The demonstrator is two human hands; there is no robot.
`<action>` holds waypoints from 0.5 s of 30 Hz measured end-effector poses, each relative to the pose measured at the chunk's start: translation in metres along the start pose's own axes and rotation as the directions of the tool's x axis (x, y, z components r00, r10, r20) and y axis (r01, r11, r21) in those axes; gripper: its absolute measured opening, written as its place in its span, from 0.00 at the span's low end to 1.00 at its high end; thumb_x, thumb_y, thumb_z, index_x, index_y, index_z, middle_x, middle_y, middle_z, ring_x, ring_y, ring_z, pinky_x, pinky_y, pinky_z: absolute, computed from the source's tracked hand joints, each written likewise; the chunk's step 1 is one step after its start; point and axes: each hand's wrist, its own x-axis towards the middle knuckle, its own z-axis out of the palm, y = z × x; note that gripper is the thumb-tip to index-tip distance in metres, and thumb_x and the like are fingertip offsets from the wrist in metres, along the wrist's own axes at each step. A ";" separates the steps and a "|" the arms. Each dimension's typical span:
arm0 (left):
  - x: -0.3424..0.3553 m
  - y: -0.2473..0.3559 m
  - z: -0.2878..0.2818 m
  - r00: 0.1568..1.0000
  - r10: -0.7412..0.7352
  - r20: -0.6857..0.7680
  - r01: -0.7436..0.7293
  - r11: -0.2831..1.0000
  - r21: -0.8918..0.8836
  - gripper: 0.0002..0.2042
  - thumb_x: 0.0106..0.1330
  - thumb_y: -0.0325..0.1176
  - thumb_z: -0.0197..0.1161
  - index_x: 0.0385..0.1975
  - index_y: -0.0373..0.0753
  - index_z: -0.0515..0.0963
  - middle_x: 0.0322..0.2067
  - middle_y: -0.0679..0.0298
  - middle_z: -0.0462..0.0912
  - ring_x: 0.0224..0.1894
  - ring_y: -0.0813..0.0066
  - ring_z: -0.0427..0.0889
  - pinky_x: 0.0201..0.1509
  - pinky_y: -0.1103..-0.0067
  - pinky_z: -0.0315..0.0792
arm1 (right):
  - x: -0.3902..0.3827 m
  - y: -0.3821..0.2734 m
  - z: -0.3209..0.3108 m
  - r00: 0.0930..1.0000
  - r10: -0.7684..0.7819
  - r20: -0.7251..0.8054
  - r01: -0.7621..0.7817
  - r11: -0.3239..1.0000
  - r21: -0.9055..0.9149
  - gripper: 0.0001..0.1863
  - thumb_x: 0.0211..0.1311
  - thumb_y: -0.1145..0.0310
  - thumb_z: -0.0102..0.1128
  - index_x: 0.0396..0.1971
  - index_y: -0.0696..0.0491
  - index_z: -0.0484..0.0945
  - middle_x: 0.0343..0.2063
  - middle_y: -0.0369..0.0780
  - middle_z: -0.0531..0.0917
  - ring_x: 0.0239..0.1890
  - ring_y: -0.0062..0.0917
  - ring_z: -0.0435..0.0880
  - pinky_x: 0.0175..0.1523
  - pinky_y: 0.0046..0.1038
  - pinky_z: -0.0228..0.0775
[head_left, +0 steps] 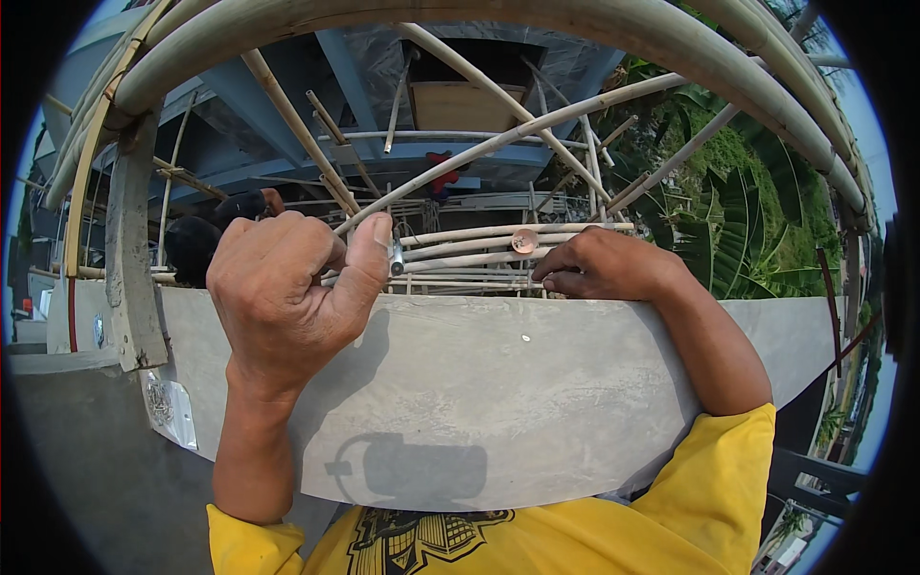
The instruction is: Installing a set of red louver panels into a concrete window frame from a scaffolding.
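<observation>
My left hand (283,297) is raised over the pale grey concrete parapet (532,393), fingers curled into a pinch, thumb upright; what it holds is hidden. Just right of the thumb is a small silver cylinder (397,257) among bamboo rails (450,240). My right hand (604,261) reaches to the far edge of the parapet beside the lower rails, fingers curled; whether they grip anything is unclear. A round copper-coloured disc (523,241) sits on the rails left of my right hand.
Bamboo scaffolding (479,77) crosses above and below. Dark heads (192,249) of co-workers show at the left, a red-clad person (436,172) farther down. A concrete post (134,240) and small plastic bag (172,412) are at left; banana leaves (728,230) at right.
</observation>
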 end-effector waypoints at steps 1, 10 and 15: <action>0.000 -0.001 0.001 1.000 0.001 0.007 -0.001 1.000 -0.004 0.19 0.55 0.34 0.71 0.08 0.44 0.67 0.07 0.69 0.62 0.10 0.76 0.56 0.21 0.74 0.47 | 0.000 0.001 0.001 1.000 0.001 -0.003 -0.001 1.000 0.004 0.15 0.63 0.65 0.58 0.47 0.53 0.82 0.40 0.45 0.86 0.42 0.37 0.85 0.52 0.35 0.74; 0.004 -0.010 -0.014 0.998 -0.039 -0.045 0.041 0.997 0.058 0.19 0.59 0.34 0.69 0.09 0.42 0.69 0.08 0.69 0.66 0.10 0.76 0.57 0.21 0.74 0.50 | 0.002 -0.004 0.000 1.000 -0.023 0.008 0.023 1.000 -0.003 0.15 0.64 0.65 0.57 0.47 0.54 0.82 0.38 0.46 0.86 0.43 0.38 0.84 0.54 0.36 0.72; 0.014 -0.009 -0.034 0.973 -0.229 -0.044 0.230 0.973 0.023 0.17 0.61 0.34 0.69 0.12 0.38 0.74 0.09 0.68 0.69 0.11 0.76 0.62 0.21 0.75 0.55 | 0.003 0.000 0.002 1.000 -0.011 0.009 0.011 1.000 0.004 0.15 0.63 0.65 0.59 0.46 0.55 0.82 0.41 0.47 0.85 0.45 0.41 0.83 0.55 0.37 0.72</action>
